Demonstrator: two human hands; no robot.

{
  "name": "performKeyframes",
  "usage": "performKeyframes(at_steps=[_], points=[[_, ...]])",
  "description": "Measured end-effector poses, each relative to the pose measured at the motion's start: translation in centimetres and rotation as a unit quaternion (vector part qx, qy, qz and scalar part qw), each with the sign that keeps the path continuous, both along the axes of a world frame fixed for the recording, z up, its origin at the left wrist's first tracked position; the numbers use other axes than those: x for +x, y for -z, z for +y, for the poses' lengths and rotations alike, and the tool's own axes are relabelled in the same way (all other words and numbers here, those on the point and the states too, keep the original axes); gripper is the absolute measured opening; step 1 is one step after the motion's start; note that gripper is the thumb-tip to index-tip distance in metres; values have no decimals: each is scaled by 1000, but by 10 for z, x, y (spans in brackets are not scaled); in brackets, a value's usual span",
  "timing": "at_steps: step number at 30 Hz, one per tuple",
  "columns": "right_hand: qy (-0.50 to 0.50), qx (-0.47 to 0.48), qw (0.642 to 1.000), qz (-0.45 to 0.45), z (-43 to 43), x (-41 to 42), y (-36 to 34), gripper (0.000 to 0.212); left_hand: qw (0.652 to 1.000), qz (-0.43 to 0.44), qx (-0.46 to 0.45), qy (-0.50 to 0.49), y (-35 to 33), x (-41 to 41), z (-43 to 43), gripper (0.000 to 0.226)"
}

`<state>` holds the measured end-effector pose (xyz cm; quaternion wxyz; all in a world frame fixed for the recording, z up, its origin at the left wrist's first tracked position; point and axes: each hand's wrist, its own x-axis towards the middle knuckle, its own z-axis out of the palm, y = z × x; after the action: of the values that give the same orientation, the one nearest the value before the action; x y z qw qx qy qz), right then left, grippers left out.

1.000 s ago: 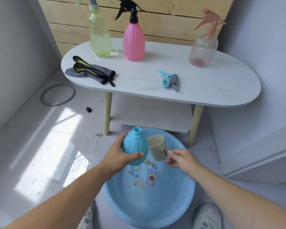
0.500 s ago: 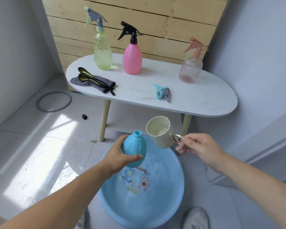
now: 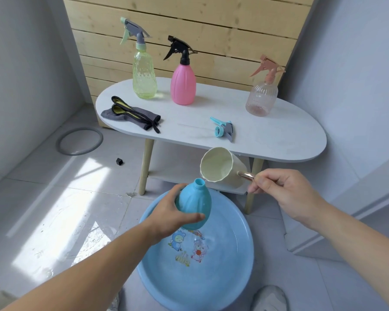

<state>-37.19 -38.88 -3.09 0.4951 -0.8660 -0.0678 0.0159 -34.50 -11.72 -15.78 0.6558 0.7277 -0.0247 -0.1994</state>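
My left hand (image 3: 169, 215) grips an open blue bottle (image 3: 194, 204) with no cap, held over a blue basin (image 3: 240, 274) on the floor. My right hand (image 3: 288, 194) pinches the metal handle of a cream cup (image 3: 220, 166). The cup is tipped toward the left, its rim right at the bottle's mouth. A blue spray head (image 3: 222, 129) with its thin tube lies on the white table (image 3: 267, 135).
Green (image 3: 144, 75), pink (image 3: 182, 84) and clear peach (image 3: 262, 97) spray bottles stand on the table, with a grey cloth (image 3: 130, 114) at its left end. A grey ring (image 3: 79, 141) and a small black piece (image 3: 120, 162) lie on the floor. My shoe (image 3: 270, 298) is by the basin.
My right hand lifted the cup out of the basin and tipped it toward the bottle's mouth. The left hand kept the bottle over the basin, slightly raised.
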Motion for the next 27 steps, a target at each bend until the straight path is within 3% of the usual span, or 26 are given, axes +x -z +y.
performKeyframes(at_steps=[8,13,27], points=[[-8,-48,998,-32,-2,3,2,25,1000,2,-7,-3,4,2,0,84],[-13,-60,997,-41,-1,3,2,35,1000,1,-5,-3,6,2,1,85],[-15,-85,994,-62,0,5,1,22,1000,3,2,-12,10,1,5,87]])
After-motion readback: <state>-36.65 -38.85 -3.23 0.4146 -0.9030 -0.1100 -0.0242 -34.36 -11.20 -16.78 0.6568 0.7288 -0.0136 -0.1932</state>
